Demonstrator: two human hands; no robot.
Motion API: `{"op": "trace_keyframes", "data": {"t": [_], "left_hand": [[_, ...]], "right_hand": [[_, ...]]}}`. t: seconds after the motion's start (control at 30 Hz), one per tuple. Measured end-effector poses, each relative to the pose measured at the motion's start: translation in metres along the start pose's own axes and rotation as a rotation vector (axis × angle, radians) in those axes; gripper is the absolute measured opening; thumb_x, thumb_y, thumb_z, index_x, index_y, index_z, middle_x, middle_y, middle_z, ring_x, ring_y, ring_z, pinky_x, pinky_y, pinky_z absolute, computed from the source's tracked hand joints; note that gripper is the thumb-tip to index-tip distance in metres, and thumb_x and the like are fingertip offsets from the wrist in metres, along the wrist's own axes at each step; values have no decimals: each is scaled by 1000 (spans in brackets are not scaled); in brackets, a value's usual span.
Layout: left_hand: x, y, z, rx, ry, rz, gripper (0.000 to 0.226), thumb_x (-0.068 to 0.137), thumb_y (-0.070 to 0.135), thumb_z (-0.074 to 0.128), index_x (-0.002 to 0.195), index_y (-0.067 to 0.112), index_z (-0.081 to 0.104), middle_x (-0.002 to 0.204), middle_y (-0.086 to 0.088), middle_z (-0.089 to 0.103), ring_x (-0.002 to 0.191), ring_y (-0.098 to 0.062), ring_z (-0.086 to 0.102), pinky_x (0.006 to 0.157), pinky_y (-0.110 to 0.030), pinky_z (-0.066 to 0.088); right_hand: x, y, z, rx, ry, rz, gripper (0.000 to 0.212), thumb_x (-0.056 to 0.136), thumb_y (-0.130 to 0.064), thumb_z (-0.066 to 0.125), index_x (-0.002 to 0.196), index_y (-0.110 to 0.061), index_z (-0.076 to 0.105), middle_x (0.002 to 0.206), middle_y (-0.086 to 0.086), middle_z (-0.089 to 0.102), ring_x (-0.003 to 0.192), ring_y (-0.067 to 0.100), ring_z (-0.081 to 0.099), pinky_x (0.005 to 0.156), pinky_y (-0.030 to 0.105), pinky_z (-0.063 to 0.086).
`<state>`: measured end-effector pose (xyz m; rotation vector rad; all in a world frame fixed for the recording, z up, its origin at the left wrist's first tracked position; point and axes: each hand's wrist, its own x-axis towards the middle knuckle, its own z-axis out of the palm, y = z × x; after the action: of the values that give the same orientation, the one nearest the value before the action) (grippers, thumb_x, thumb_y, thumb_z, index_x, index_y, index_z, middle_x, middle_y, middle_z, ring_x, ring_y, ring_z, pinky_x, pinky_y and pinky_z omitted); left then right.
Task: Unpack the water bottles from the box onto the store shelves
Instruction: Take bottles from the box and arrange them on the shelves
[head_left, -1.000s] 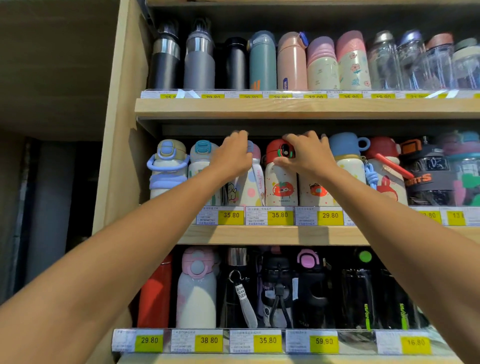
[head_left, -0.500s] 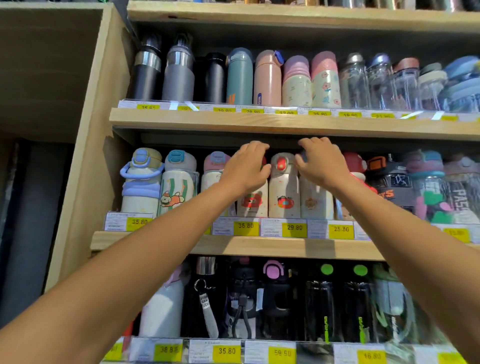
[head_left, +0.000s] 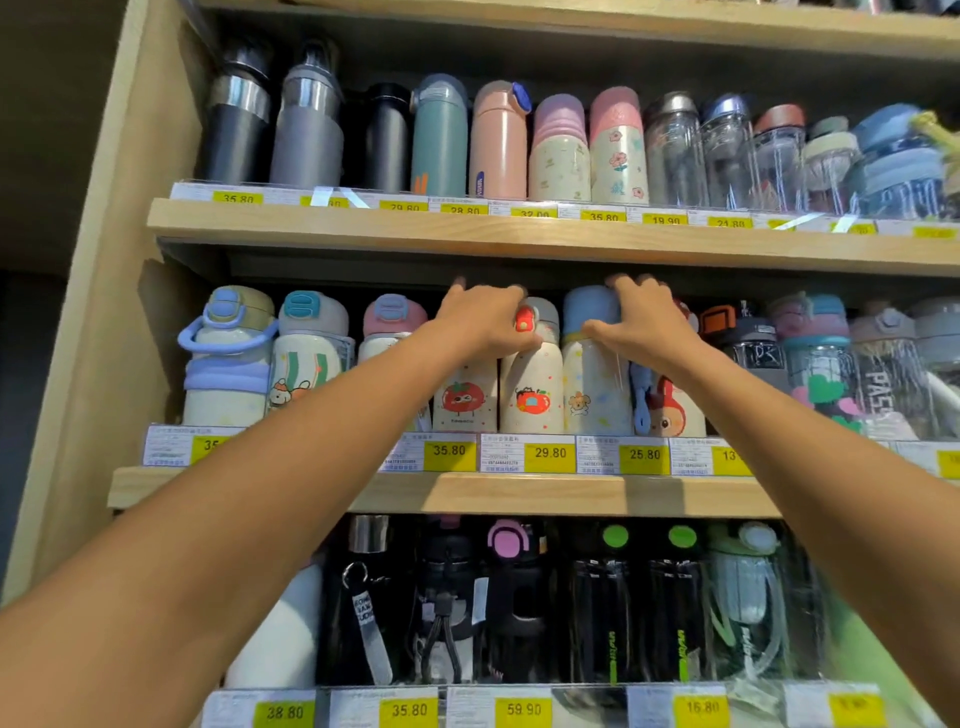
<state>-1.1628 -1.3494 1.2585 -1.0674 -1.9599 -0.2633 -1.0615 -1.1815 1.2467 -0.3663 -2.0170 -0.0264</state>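
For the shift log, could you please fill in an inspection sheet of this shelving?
Surface: middle wooden shelf, packed with upright bottles behind price tags.
Job's things: tomato-face bottle and blue-capped bottle, both upright in the row.
Clutter: nothing seen.
Grips: left hand curled over the tomato-face bottle's top; right hand grips the blue-capped bottle's top.
Cables: nothing seen.
Surroundings: upper shelf of flasks; dark bottles below; box not in view.

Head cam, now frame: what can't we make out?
- Box: nowhere in the head view.
- Cap of the cream tomato-print bottle: hidden under left grip; hold unclear.
- Right grip: fingertips motion-blurred on the cream bottle with blue cap.
- White-and-yellow price label: number cut off by right forearm.
- Label fine print: too small.
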Motion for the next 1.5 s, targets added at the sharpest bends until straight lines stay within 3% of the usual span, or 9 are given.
{"op": "trace_keyframes", "data": {"t": [0.17,0.33,0.57,0.73,0.9,1.0,1.17,1.5], "left_hand": [[0,-3,7,18,87,11,56,83,56,55,123,17,50,122,-8,60,120,-28,49,111,-45,22],[2,-3,14,-12,157,2,61,83,58,55,129,18,48,128,-9,57,124,-28,47,111,-44,24],[-2,2,10,-51,109,-31,58,85,54,56,126,16,47,123,-9,60,124,-27,47,113,-46,19],[-7,9,17,-101,183,-96,59,84,54,56,129,17,47,123,-9,59,123,-28,47,112,-43,22],[-6,14,18,-109,162,-160,69,82,58,56,136,18,43,134,-9,53,132,-27,39,117,-44,16],[-6,17,18,-91,144,-173,70,81,59,56,136,17,44,135,-8,52,132,-27,39,118,-45,13],[-6,20,19,-79,168,-195,69,81,60,56,135,18,46,134,-8,54,130,-27,41,118,-45,14],[-5,19,23,-46,183,-189,70,83,60,54,137,18,43,138,-7,51,133,-26,38,117,-44,13]], "right_hand": [[-5,-8,10,97,79,17,68,82,-38,67,139,-13,40,131,20,38,122,37,42,98,43,41],[-7,-17,19,69,193,46,61,81,-33,70,127,-4,44,126,19,38,117,36,42,90,41,43],[-7,-22,31,123,308,79,58,79,-31,74,118,-1,44,127,18,39,116,33,42,89,36,41],[-13,-11,36,356,223,115,72,82,-23,65,143,-8,29,132,19,42,125,35,37,95,41,38],[-18,-8,46,529,197,114,91,79,-19,67,150,-7,11,136,14,49,117,31,53,91,44,50],[-19,-6,49,558,235,125,86,78,-23,71,146,-4,22,137,13,46,123,28,48,96,41,47],[-26,-8,54,462,300,92,54,82,-25,67,127,-4,44,125,14,46,116,29,47,90,37,44],[-35,-12,60,443,294,151,61,83,-29,64,136,-15,37,125,10,50,114,30,51,78,38,46]]}}
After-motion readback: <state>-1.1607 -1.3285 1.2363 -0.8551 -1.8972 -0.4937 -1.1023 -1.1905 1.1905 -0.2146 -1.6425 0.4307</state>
